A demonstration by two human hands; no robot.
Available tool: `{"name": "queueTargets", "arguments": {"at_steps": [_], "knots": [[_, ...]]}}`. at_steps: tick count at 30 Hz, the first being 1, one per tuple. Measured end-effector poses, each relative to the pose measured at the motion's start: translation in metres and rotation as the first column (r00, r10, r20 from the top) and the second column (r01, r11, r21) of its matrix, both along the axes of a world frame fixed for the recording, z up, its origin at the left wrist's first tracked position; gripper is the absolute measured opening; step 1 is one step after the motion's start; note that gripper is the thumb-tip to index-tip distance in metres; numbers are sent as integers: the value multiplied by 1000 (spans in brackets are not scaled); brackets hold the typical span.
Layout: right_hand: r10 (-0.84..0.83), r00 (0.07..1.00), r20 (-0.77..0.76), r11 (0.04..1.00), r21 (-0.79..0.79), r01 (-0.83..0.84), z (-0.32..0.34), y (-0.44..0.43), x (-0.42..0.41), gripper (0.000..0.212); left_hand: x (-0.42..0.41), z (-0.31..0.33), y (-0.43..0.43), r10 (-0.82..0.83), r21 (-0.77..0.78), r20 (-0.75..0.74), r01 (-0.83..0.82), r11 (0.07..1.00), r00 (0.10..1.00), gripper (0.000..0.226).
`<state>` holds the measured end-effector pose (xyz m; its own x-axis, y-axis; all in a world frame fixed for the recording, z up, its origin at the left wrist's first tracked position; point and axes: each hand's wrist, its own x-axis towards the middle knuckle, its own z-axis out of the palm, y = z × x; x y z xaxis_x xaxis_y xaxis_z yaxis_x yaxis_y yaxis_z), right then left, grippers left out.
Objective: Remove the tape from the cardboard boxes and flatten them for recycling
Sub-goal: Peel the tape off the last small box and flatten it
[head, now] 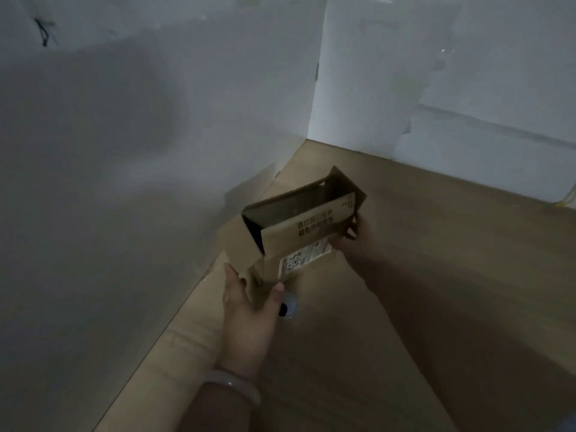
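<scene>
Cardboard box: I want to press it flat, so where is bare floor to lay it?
Bare floor lies right of the cardboard box, between the right hand and the far wall, and nearer the camera, right of the left hand. Left is crowded: flat cardboard lines the side wall.

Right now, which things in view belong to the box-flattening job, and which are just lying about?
Job: cardboard box, open-topped, gripped by left hand and right hand; white label on its side.
Lying about: pale round object on the floor near the left thumb, too blurred to identify; yellow strands at the right edge.
</scene>
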<state>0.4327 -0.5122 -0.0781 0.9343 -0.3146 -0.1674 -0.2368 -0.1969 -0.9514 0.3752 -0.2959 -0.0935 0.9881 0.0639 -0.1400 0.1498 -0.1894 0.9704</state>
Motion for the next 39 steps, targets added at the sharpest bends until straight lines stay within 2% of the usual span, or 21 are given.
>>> {"name": "queueTargets", "arguments": {"at_steps": [3,5,6,11,13,16,20,22,25,28,30,34,37,39], "knots": [[-55,998,-32,998,23,56,-9,-4,-3,54,10,-1,0,-19,-182,24,23,983,1000,61],[-59,997,-40,998,1,59,-11,-5,-14,37,8,-2,-1,-37,-245,6,37,969,999,61],[-72,996,-43,997,10,72,-12,-4,-23,40,5,-1,-1,-43,-266,-14,38,963,999,61],[-216,974,-74,964,140,224,-21,-8,-90,86,-26,2,-5,-51,-383,-203,-31,923,978,86],[-277,958,-70,948,144,285,-23,-11,-125,84,-44,3,-10,-94,-373,-209,9,928,973,78],[-318,947,-35,939,126,320,-21,-16,-179,69,-75,5,-24,-211,-276,-127,170,946,969,60],[-372,928,-19,927,43,373,-4,-26,-253,67,-122,11,-39,-346,-177,-115,324,929,931,60],[-381,925,-6,924,43,381,8,-37,-290,69,-150,24,-47,-388,-106,-118,377,920,914,75],[-393,919,27,919,11,393,23,-54,-348,69,-196,49,-62,-411,-3,-70,411,911,909,86],[-451,893,18,892,32,450,33,-73,-409,61,-248,72,-77,-478,-2,4,478,878,878,85],[-487,874,-7,870,87,485,32,-90,-451,52,-284,85,-88,-497,-32,18,498,867,867,84],[-486,873,-38,866,115,487,32,-112,-536,49,-361,102,-110,-456,-52,-27,454,889,890,74],[-472,881,0,868,173,465,35,-120,-597,47,-416,105,-125,-490,5,-4,490,872,872,65],[-457,888,44,875,200,440,41,-125,-633,50,-448,106,-133,-526,43,17,525,850,850,67]]}}
